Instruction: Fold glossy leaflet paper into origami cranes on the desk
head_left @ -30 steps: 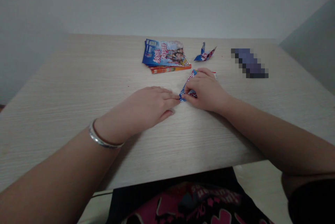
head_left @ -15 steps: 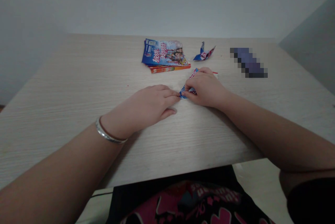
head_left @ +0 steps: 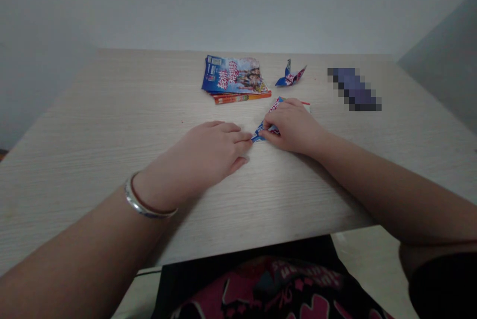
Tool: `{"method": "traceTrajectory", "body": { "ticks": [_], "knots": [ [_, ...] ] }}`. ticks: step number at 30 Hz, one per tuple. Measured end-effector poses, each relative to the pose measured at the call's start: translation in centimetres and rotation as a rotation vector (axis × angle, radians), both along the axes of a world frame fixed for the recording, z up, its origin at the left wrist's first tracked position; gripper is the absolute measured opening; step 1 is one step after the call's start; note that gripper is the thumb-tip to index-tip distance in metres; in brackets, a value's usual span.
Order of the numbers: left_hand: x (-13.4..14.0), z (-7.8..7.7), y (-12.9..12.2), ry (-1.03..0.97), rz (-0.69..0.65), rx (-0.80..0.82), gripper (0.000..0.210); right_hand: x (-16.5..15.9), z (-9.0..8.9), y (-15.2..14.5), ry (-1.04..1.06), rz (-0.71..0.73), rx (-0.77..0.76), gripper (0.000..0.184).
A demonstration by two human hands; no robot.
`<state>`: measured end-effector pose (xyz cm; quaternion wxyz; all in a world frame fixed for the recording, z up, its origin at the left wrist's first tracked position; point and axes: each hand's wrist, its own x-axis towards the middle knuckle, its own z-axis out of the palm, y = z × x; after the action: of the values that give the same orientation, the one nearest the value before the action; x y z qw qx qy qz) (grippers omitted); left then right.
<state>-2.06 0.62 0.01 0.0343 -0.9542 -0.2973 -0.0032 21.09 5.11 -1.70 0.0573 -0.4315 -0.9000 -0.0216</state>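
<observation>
A partly folded sheet of printed paper, blue, red and white, lies on the table, largely covered by my right hand. That hand's thumb and curled fingers pinch and press the paper near its left point. My left hand, with a silver bangle on its wrist, rests palm down to the left. Its fingers are stretched out, and the fingertips touch the paper's narrow left tip. Just beyond the paper stands a folded paper crane in the same blue and red print.
Behind my hands, a stack of printed leaflets lies left of the crane, orange ones under blue. A pixelated dark object is at the back right of the pale wooden table. A wall runs along the back.
My left hand has drawn back slightly to the left and toward me, showing more of the paper's tip. My right hand has stayed almost still on the paper.
</observation>
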Motion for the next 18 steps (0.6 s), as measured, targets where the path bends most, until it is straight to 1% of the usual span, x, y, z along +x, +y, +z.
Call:
{"method": "traceTrajectory", "body": {
  "ticks": [4,8,12,15,18],
  "knots": [
    [-0.57,0.15,0.74,-0.065,-0.003,-0.024,0.047,0.34,-0.17,0.09,0.01,0.003,0.001,0.029],
    [-0.52,0.43,0.98,-0.091,0.031,-0.013,0.041,0.38,-0.15,0.0,0.016,-0.004,-0.005,0.029],
    [-0.27,0.03,0.88,-0.098,-0.023,-0.055,0.038,0.17,0.01,-0.15,0.006,-0.01,-0.007,0.03],
    [-0.21,-0.36,0.97,-0.126,-0.037,-0.094,0.038,0.16,0.04,-0.19,0.007,-0.001,-0.002,0.031],
    [-0.21,-0.44,1.08,-0.15,-0.043,-0.128,0.039,0.33,-0.05,-0.13,0.016,0.004,0.015,0.03]
  ]
}}
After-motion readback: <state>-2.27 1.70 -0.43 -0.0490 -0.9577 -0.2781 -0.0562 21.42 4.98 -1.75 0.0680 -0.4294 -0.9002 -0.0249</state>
